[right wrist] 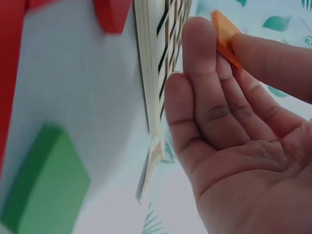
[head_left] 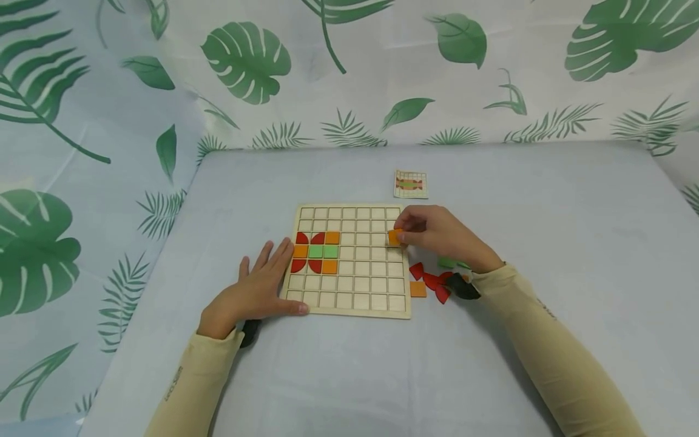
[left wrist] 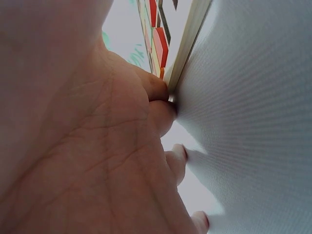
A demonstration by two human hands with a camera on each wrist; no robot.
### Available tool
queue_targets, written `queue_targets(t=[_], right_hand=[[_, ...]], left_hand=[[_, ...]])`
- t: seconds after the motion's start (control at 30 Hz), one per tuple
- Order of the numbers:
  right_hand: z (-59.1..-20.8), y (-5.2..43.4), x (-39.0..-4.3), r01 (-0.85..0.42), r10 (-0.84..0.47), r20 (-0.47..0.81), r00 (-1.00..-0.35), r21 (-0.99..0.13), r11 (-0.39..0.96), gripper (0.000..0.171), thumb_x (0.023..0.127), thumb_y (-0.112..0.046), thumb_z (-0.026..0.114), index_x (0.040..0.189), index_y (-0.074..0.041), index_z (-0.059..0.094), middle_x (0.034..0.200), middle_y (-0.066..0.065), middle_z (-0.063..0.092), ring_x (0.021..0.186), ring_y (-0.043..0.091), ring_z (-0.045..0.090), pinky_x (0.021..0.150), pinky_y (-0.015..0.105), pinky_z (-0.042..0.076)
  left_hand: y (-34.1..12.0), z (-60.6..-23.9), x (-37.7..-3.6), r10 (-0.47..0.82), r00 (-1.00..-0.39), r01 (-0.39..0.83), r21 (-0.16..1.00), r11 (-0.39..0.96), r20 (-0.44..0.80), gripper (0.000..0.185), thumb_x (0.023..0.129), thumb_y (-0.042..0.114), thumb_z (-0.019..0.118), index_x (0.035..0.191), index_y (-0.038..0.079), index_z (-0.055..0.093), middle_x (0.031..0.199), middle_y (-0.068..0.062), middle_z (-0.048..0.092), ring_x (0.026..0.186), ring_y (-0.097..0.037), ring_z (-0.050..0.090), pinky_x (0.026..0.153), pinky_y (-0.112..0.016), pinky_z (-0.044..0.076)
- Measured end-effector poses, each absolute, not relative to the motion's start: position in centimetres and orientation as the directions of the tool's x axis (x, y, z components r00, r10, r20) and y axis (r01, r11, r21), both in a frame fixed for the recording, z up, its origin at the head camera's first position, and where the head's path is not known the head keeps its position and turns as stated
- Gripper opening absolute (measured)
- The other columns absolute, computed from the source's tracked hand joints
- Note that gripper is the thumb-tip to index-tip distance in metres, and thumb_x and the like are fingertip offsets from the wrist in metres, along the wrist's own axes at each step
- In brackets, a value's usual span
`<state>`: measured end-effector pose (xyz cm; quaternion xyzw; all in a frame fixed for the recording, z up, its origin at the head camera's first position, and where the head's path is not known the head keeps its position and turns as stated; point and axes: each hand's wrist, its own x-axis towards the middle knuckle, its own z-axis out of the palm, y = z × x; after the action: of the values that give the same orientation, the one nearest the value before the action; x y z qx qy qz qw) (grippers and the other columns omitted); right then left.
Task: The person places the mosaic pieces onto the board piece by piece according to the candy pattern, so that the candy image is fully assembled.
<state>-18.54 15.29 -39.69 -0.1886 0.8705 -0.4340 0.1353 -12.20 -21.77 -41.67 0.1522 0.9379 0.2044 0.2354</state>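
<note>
Right fingers point(right wrist: 200, 53) pinch an orange tile point(right wrist: 224, 30), left fingers point(head_left: 280, 255) spread against a board point(head_left: 363, 285) on cloth point(head_left: 382, 376), leaf-printed drapes point(head_left: 377, 60) behind.

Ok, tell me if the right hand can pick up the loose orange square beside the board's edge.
Probably not just yet: the right hand already pinches another orange tile. Otherwise the way looks free, as the loose orange square lies uncovered beside the board.
</note>
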Motion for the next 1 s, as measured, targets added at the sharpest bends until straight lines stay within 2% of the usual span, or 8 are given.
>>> queue_targets(t=[0.23,0.43,0.6,0.83,1.0], right_hand=[[-40.5,13.9,-18.3,-0.157,-0.438,-0.096,-0.894,-0.847,0.507,0.006,0.102,-0.006,0.07,0.107,-0.003,0.07,0.11,0.011,0.07,0.11,0.032,0.072,0.1,0.048,0.055],[-40.8,12.8,-18.4,-0.228,-0.505,-0.042,-0.862,-0.858,0.461,0.005,0.102,-0.005,0.07,0.106,-0.002,0.071,0.106,0.008,0.069,0.1,0.026,0.067,0.095,0.043,0.053],[-40.3,11.8,-19.0,-0.266,-0.546,-0.053,-0.836,-0.831,0.489,0.003,0.101,-0.006,0.07,0.104,-0.003,0.07,0.104,0.007,0.07,0.095,0.025,0.066,0.088,0.042,0.052],[-39.9,9.8,-19.9,-0.227,-0.538,-0.131,-0.833,-0.805,0.548,0.005,0.101,-0.007,0.071,0.096,-0.006,0.069,0.088,0.005,0.065,0.082,0.023,0.055,0.076,0.037,0.045],[-40.0,8.6,-20.5,-0.195,-0.521,-0.157,-0.839,-0.806,0.558,0.004,0.101,-0.007,0.07,0.098,-0.005,0.069,0.089,0.006,0.065,0.081,0.023,0.054,0.076,0.037,0.045]], left_hand=[[-21.7,-41.7,-12.4,0.393,-0.839,0.202,0.455,0.867,-0.376,0.13,0.086,0.057,0.086,0.172,0.003,0.004,0.18,-0.014,-0.001,0.163,-0.039,-0.013,0.12,-0.074,-0.01],[-21.7,-41.9,-12.4,0.398,-0.838,0.206,0.46,0.864,-0.373,0.13,0.086,0.057,0.085,0.172,0.004,0.004,0.18,-0.013,-0.001,0.163,-0.039,-0.013,0.12,-0.073,-0.009],[-21.8,-41.9,-12.4,0.391,-0.84,0.201,0.454,0.868,-0.376,0.13,0.086,0.057,0.086,0.172,0.004,0.004,0.18,-0.013,-0.001,0.163,-0.039,-0.012,0.12,-0.074,-0.009],[-21.8,-41.8,-12.3,0.376,-0.843,0.187,0.447,0.875,-0.385,0.13,0.086,0.056,0.086,0.172,0.004,0.005,0.18,-0.013,-0.001,0.163,-0.039,-0.012,0.12,-0.074,-0.009],[-21.9,-41.8,-12.3,0.381,-0.84,0.189,0.45,0.873,-0.387,0.129,0.086,0.056,0.086,0.172,0.004,0.004,0.18,-0.013,-0.001,0.163,-0.039,-0.013,0.12,-0.073,-0.009]])
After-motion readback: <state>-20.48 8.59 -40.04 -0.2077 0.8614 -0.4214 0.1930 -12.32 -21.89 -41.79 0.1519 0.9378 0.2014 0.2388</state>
